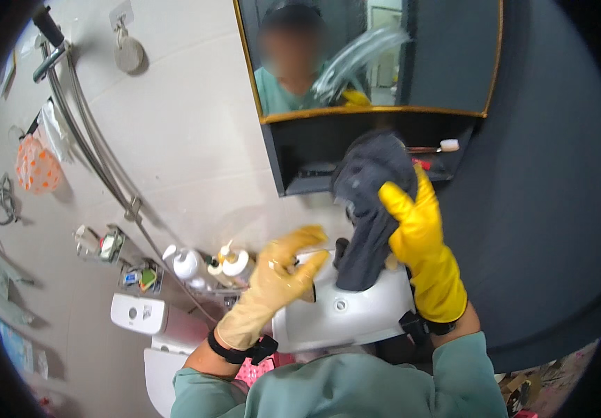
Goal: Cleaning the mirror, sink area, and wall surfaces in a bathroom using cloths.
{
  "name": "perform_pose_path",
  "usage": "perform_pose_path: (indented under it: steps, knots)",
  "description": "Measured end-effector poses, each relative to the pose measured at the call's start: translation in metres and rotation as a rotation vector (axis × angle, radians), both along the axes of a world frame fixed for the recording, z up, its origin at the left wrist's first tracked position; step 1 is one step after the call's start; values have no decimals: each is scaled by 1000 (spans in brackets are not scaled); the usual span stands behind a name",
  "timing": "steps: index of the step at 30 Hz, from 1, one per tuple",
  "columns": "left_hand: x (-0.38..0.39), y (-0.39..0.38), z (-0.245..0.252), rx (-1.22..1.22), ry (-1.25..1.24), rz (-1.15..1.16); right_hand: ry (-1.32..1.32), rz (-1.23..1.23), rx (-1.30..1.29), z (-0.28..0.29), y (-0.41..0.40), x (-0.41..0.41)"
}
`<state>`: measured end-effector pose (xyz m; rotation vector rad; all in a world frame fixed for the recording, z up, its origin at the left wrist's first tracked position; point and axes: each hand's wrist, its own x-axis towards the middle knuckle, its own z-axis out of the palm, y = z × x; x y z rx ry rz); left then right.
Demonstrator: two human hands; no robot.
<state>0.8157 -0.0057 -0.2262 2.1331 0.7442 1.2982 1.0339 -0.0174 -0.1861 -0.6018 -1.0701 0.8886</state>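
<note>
My right hand (419,230), in a bright yellow rubber glove, holds a dark grey cloth (371,209) that hangs down over the back of the white washbasin (339,324). My left hand (287,266), in a pale yellow rubber glove, is raised left of the cloth with fingers curved and apart; it appears to hold nothing. Above both hands is a mirror (447,57) with a gold-coloured frame. A whitish smear (358,60) runs slantwise across its glass. The basin's tap is mostly hidden behind the cloth.
Under the mirror an open dark shelf (305,183) holds a brush (448,146). Pump bottles (236,265) stand left of the basin. Further left are a toilet cistern (138,313), wire baskets (115,245) and a shower hose (102,162). A dark wall (536,209) rises at right.
</note>
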Motion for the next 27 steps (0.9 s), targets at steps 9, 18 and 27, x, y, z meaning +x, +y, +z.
perform_pose_path:
  steps: [9,18,27]
  knots:
    - [-21,123,58,543,-131,423,-378,-1440,537,159,48,97]
    - [28,178,45,715,-262,393,-979,-1783,672,130,124,30]
    - [29,165,47,552,-257,376,-511,-1431,166,202,115,83]
